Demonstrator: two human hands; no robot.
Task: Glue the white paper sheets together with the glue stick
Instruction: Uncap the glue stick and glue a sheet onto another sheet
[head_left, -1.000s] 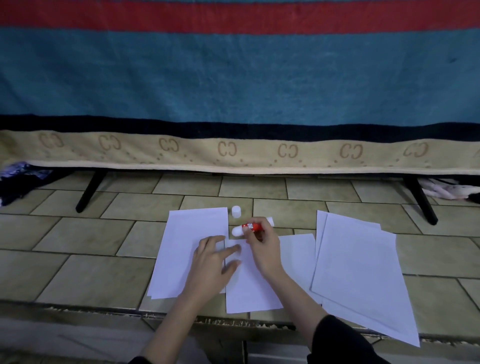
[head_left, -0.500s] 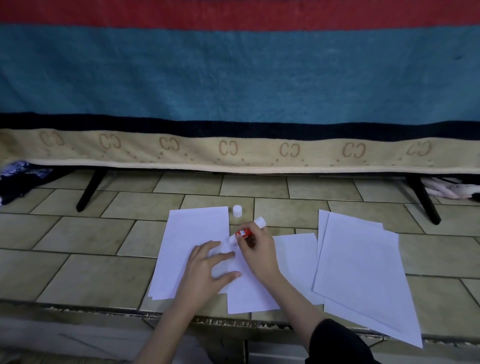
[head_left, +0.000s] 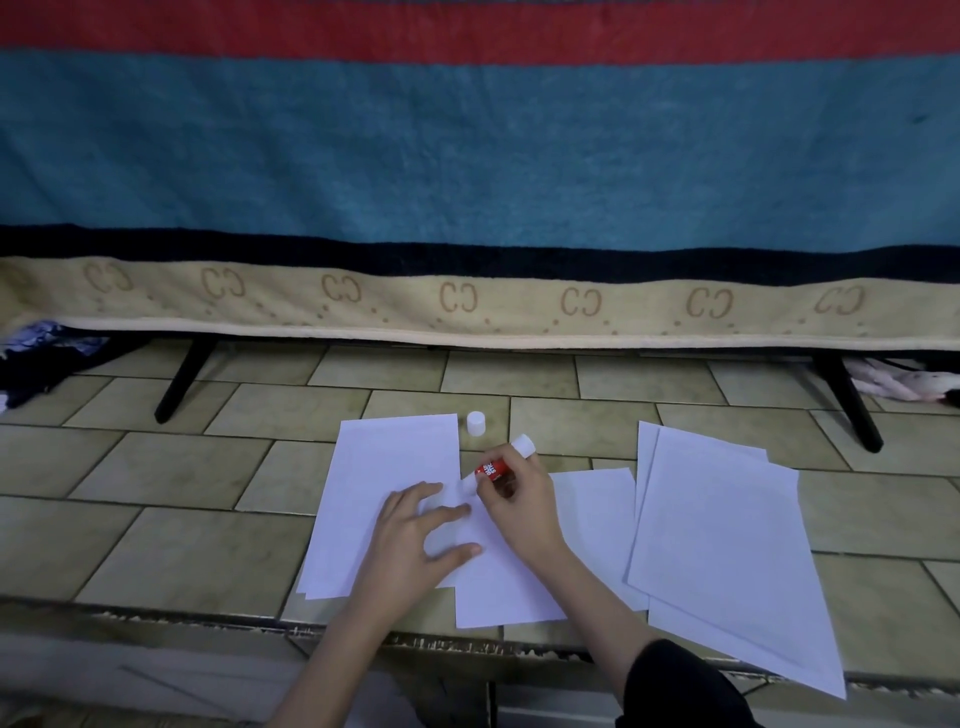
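Left hand (head_left: 415, 540) spread flat, pinning white paper sheets (head_left: 395, 499) against sliding; right hand (head_left: 511, 499) gripping red glue stick (head_left: 493, 469) (tip down) for rubbing.

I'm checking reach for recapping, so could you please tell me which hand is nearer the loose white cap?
Right. The right hand, gripping the glue stick, sits just below the white cap; the left hand presses the paper sheets farther below-left.

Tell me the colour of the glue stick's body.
Red, with white ends, on the glue stick held by the right hand; head view.
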